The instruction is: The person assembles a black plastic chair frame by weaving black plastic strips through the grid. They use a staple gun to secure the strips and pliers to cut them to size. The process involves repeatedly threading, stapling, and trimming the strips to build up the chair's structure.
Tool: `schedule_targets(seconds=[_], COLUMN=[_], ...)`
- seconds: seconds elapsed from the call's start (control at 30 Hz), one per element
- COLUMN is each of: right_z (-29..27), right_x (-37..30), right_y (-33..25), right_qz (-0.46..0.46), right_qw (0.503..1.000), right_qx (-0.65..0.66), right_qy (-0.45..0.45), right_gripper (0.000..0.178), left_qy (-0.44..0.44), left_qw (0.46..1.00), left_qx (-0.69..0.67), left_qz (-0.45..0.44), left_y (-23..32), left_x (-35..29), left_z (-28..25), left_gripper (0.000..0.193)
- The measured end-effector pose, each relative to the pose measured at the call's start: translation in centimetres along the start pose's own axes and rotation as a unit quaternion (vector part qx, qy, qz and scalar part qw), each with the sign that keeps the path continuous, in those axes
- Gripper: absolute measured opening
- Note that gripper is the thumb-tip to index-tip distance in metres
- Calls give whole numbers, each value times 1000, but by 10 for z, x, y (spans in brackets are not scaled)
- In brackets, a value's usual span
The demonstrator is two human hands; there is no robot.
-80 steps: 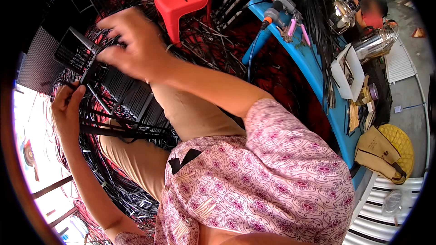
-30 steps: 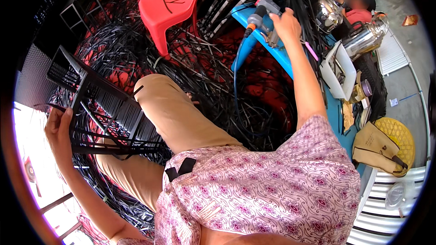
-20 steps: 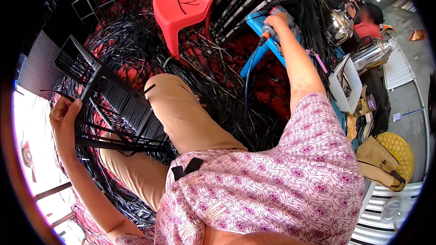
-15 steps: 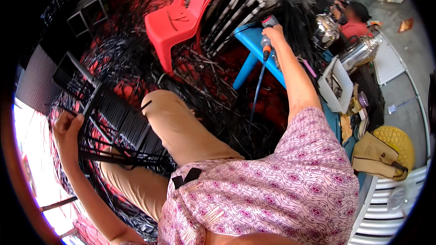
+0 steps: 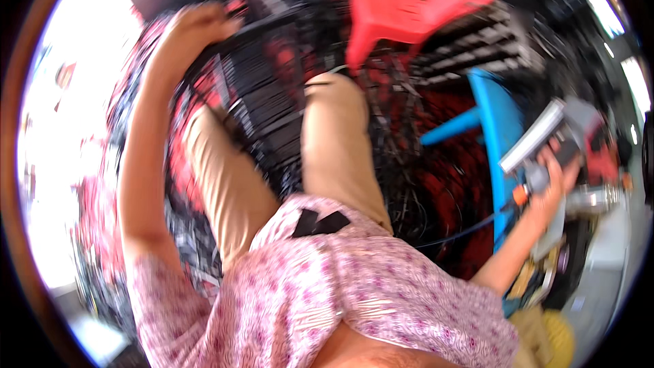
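Observation:
My right hand [image 5: 555, 177] is closed round an air staple gun [image 5: 565, 143], off to the right above the blue stool [image 5: 494, 123]. The gun has a long silver magazine, and an orange coupling joins it to a blue hose [image 5: 453, 235]. On the left, my left hand [image 5: 194, 31] has its fingers curled at the corner of a black frame [image 5: 262, 25], blurred by motion. Rows of black strips [image 5: 262, 85] cross this frame, which lies by my knees. A short dark strip rests on my right knee.
A red plastic chair [image 5: 402, 10] stands ahead, beside a slatted grey rack [image 5: 477, 44]. Black strips lie in heaps over the red floor around my legs. To the right are a person's red top [image 5: 603, 157], a shiny metal-wrapped cylinder [image 5: 593, 197] and a yellow seat [image 5: 558, 341].
The whole view has turned, so things sit elsewhere in it. My right hand has lifted the staple gun off the blue stool and tilted it. My left hand stays at the frame's corner.

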State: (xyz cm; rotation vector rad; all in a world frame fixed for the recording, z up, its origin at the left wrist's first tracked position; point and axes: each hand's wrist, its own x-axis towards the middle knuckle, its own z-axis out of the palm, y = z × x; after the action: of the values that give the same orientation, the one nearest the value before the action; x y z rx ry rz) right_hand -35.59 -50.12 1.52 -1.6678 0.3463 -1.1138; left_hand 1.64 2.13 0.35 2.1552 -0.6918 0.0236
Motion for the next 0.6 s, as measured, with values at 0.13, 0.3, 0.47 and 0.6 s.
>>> schedule_targets(seconds=[0.13,0.3,0.47,0.6], right_z=[28,160,238,292], right_x=[-47,-106,-119,-122], right_y=[-15,19,29,27], right_qz=[52,87,-152,-326], right_qw=[985,987,913,857], right_qx=[-76,-9,-102,-69], right_qy=[-147,-135,-365,-394], right_gripper=[49,46,57,58], left_qy=[-26,-62,-16,-5], left_qw=[997,994,995,995], left_qx=[-66,-84,-100,-95], left_qz=[-26,-26,-18,-14], left_y=[2,-18,-19,-17], left_x=[5,20,16,11], left_z=[5,-2,5,4], left_gripper=[40,38,39,38])
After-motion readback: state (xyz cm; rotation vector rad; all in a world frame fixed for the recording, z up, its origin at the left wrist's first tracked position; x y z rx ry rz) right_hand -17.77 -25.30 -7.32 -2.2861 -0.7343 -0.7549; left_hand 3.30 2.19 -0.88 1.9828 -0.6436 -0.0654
